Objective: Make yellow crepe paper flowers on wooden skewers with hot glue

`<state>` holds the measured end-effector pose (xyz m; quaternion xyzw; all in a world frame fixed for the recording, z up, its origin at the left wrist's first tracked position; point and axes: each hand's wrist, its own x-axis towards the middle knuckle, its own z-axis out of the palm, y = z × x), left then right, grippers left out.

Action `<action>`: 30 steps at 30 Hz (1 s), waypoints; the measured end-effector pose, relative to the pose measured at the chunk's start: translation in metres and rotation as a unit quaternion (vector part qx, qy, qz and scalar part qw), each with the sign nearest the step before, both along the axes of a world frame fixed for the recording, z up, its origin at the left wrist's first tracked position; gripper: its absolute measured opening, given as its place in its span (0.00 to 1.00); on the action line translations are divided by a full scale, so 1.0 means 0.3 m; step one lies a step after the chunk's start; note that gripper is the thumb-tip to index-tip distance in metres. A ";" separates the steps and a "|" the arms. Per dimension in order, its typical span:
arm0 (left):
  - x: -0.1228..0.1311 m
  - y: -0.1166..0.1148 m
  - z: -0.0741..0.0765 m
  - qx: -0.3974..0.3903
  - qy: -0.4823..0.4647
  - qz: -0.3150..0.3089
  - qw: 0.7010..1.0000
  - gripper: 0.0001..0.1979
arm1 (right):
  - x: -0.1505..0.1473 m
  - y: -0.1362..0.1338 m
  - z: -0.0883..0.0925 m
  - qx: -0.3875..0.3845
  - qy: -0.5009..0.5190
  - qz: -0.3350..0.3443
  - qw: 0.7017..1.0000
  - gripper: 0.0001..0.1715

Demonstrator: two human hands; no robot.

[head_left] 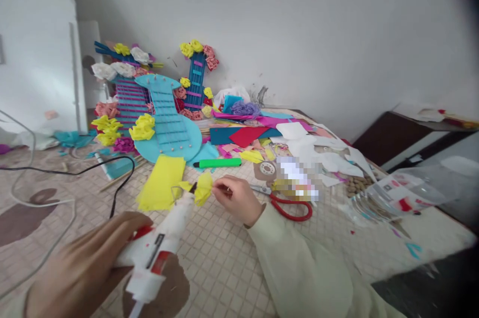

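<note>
My left hand (86, 268) grips a white and red glue gun (160, 243), with the nozzle pointing up and away at a small yellow paper flower (203, 188). My right hand (237, 199) pinches that flower from the right, fingers closed on it, just above the tiled tabletop (217, 253). A pale sleeve covers my right forearm. A sheet of yellow paper (160, 183) lies flat just behind the nozzle.
Red-handled scissors (290, 205) and a green marker (219, 162) lie near my right hand. Blue paper models decked with paper flowers (168, 118) stand at the back. Coloured and white paper scraps (307, 146) cover the right side. A black cable (112, 178) crosses the left.
</note>
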<state>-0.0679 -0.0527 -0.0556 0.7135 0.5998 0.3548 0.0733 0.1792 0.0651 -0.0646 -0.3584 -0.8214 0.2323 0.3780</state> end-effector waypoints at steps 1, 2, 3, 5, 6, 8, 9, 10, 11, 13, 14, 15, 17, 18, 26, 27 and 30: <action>0.026 -0.007 -0.003 0.001 0.044 -0.023 0.999 0.16 | 0.001 0.000 0.001 0.001 0.001 -0.002 1.000 0.04; 0.044 -0.008 -0.006 0.007 0.084 -0.047 0.995 0.16 | 0.002 0.001 0.002 0.001 0.001 -0.002 1.000 0.04; 0.056 -0.005 -0.011 0.016 0.120 -0.067 0.990 0.17 | 0.003 0.001 0.003 0.002 0.002 -0.003 1.000 0.04; 0.061 0.007 -0.023 0.037 0.170 -0.089 0.981 0.19 | 0.004 0.002 0.005 0.001 0.003 -0.003 1.000 0.04; 0.058 0.013 -0.031 0.045 0.193 -0.091 0.976 0.21 | 0.005 0.002 0.005 0.000 0.004 -0.003 1.000 0.04; 0.049 0.022 -0.044 0.056 0.236 -0.092 0.966 0.23 | 0.005 0.001 0.006 -0.003 0.006 -0.002 1.000 0.04; 0.046 0.024 -0.049 0.060 0.254 -0.093 0.961 0.23 | 0.004 0.001 0.006 -0.004 0.006 -0.002 1.000 0.04; 0.044 0.025 -0.052 0.063 0.269 -0.097 0.956 0.23 | 0.004 0.000 0.006 -0.005 0.007 -0.001 1.000 0.04; 0.044 0.026 -0.053 0.063 0.280 -0.101 0.953 0.23 | 0.003 0.000 0.007 -0.007 0.008 -0.001 1.000 0.04; 0.048 0.026 -0.053 0.066 0.294 -0.106 0.948 0.23 | 0.003 0.001 0.007 -0.009 0.008 -0.002 1.000 0.04; 0.051 0.027 -0.051 0.068 0.299 -0.107 0.946 0.23 | 0.003 0.002 0.008 -0.009 0.007 -0.001 1.000 0.04; 0.053 0.028 -0.050 0.070 0.303 -0.106 0.945 0.22 | 0.003 0.003 0.009 -0.009 0.006 0.000 1.000 0.04; 0.056 0.031 -0.047 0.074 0.310 -0.105 0.942 0.22 | 0.004 0.004 0.009 -0.007 0.005 0.002 1.000 0.05; 0.057 0.032 -0.047 0.075 0.312 -0.107 0.941 0.22 | 0.004 0.005 0.010 -0.006 0.005 0.003 1.000 0.05; 0.060 0.038 -0.046 0.075 0.315 -0.106 0.940 0.23 | 0.003 0.003 0.011 -0.012 -0.001 0.002 1.000 0.05; 0.061 0.038 -0.045 0.075 0.315 -0.107 0.940 0.23 | 0.003 0.003 0.011 -0.012 0.000 0.003 1.000 0.05; 0.059 0.042 -0.045 0.075 0.319 -0.113 0.938 0.24 | 0.002 0.003 0.009 -0.009 0.000 0.004 1.000 0.05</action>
